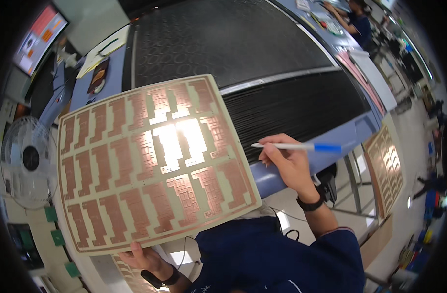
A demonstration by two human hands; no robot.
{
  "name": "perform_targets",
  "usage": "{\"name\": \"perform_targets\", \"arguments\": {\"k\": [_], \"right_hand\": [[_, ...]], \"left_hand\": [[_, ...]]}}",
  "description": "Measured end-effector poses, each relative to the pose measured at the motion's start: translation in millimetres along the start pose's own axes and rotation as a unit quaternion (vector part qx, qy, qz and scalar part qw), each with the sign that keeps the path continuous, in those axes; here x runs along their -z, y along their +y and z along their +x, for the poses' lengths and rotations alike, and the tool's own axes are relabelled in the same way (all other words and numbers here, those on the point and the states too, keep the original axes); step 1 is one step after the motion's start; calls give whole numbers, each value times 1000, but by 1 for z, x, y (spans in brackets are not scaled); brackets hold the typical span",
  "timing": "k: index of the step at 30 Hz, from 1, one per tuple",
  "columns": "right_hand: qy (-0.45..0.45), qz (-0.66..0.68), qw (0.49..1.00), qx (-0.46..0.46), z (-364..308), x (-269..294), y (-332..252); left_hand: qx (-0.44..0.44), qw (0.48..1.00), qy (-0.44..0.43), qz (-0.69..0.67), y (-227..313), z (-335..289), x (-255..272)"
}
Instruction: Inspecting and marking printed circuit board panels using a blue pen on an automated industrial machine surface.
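A large circuit board panel (100, 171), pale green with rows of copper-coloured patterns, is tilted up in front of me. Light glares off its middle. My left hand (146, 260) grips its lower edge, thumb on the front; the other fingers are partly hidden behind it. Just right of the panel, my right hand (290, 160) pinches a white pen (294, 146) with a blue end, held nearly level. The pen's left tip points at the panel's right edge, seemingly a little apart from it.
Beyond the panel lies a black mat (223, 39) beside a black ribbed strip (301, 107) on a blue-edged bench. A fan (30, 158) stands left, a monitor (40, 36) upper left. More panels (390, 166) lean at right. Another person (359, 27) works at the far right.
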State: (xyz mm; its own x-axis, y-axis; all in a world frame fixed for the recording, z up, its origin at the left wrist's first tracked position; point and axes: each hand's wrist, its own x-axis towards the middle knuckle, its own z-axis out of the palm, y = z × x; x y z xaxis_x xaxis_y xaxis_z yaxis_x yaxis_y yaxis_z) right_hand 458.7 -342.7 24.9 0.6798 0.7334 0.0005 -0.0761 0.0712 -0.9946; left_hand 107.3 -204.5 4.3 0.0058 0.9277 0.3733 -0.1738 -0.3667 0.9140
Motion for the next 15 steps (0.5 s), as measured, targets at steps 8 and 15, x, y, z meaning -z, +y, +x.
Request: {"name": "perform_targets", "arguments": {"k": [8,15], "right_hand": [[0,-185,977,109,-4,-11,4],[4,-212,962,174,-6,-14,8]], "left_hand": [[2,1000,11,7,5,-1,-2],[-10,1000,17,10,6,-3,2]]}}
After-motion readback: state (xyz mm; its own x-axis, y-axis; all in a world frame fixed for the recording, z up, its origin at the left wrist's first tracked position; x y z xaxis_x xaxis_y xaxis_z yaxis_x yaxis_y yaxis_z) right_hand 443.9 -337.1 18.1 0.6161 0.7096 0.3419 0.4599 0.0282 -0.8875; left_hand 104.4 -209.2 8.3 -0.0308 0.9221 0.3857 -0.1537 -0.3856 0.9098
